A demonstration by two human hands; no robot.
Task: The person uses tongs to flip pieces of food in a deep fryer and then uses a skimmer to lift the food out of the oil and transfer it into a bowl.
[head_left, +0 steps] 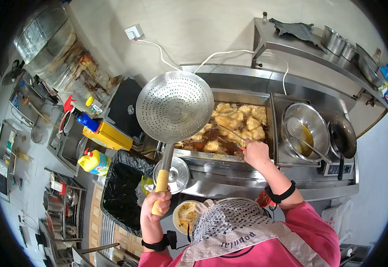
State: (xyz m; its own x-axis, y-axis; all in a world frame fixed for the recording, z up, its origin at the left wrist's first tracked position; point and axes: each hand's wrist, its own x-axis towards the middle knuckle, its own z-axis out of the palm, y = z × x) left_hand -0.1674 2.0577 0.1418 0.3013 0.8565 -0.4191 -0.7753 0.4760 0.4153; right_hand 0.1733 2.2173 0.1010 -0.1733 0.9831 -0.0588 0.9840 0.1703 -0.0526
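My left hand point(155, 206) is wrapped round the wooden handle of a large perforated metal skimmer point(175, 107), held up with its bowl over the left end of the fryer point(268, 129). In the fryer's dark, bubbling oil float golden battered pieces point(228, 119). My right hand point(256, 153) is above the fryer's front edge, closed on a slim metal utensil point(232, 132) with a bit of red by the fingers. The utensil's far end reaches among the frying pieces; whether it is tongs or chopsticks I cannot tell.
Right of the fryer stand a steel bowl point(287, 119) with a ladle in yellow liquid, and a dark pan point(343, 135). A lidded pot point(178, 173), a black-lined bin point(123, 191) and a food bowl point(180, 216) are in front at left. A shelf point(287, 43) holds pots.
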